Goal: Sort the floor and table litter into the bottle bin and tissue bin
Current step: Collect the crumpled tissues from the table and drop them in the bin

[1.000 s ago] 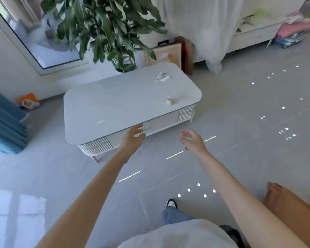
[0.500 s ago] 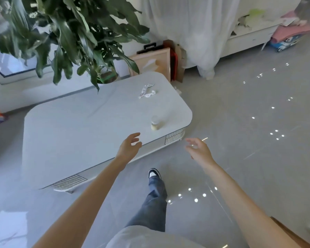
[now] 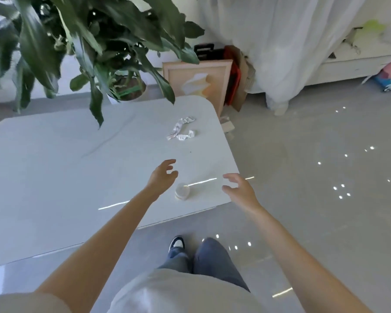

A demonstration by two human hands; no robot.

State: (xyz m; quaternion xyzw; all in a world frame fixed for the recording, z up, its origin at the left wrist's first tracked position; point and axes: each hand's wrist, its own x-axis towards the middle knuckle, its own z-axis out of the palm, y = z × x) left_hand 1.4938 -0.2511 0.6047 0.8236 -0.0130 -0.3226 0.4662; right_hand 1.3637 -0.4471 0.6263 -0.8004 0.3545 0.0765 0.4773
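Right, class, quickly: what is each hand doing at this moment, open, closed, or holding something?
Left hand: open, fingers curled, holding nothing, above the small bottle.
Right hand: open, fingers spread, holding nothing.

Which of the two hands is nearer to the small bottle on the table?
Left. The left hand hovers just beside the small bottle, up-left of it; the right hand is farther, to its right.

Person: white short-sleeved T-shirt (image 3: 181,294), blue jeans (image 3: 215,258), one black-and-white sneaker (image 3: 177,242) visible; forearms bare.
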